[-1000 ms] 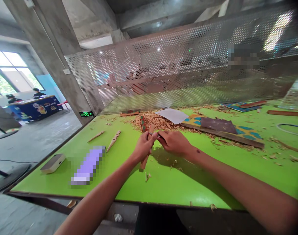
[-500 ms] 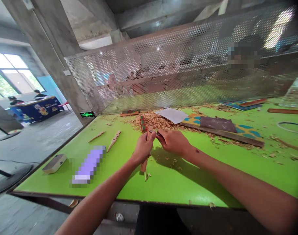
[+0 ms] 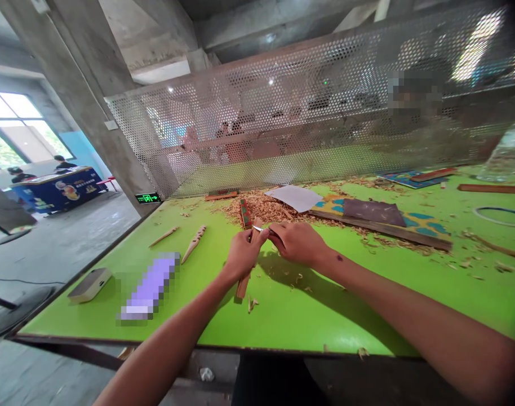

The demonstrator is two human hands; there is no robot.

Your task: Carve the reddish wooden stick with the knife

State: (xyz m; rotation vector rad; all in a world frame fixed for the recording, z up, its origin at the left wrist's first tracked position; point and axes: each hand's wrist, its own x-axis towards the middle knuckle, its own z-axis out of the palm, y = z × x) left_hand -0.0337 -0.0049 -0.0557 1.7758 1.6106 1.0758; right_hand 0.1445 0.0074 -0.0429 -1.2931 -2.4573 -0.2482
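A bright green workbench [image 3: 308, 316] fills a concrete-pillared workshop, backed by a perforated metal screen [image 3: 283, 124], with blurred figures visible through the mesh. Two people stand at a blue counter [image 3: 61, 189] in the distance at left, beside a concrete pillar [image 3: 84, 101].

On the bench, a heap of pale wood shavings [image 3: 257, 207] spreads just beyond a seated worker's hands. A white paper sheet [image 3: 294, 198] lies at its edge, and a dark sheet of sandpaper [image 3: 373, 212] rests on a painted board [image 3: 380, 228] to the right. A clear container [image 3: 506, 157] stands at the far right edge; its contents cannot be made out. Two carved wooden spikes [image 3: 194, 244] lie left of the hands, near a pixelated purple object [image 3: 150, 287] and a beige box [image 3: 89, 285].

The left hand [image 3: 243, 255] is clenched around a wooden stick [image 3: 243, 286], which tilts with its lower end jutting out below the fist, just above the bench top. The right hand [image 3: 297, 243] grasps a small carving knife [image 3: 258, 228], its slim blade reaching across to the stick's upper end, just above the left fingers [image 3: 257, 238].
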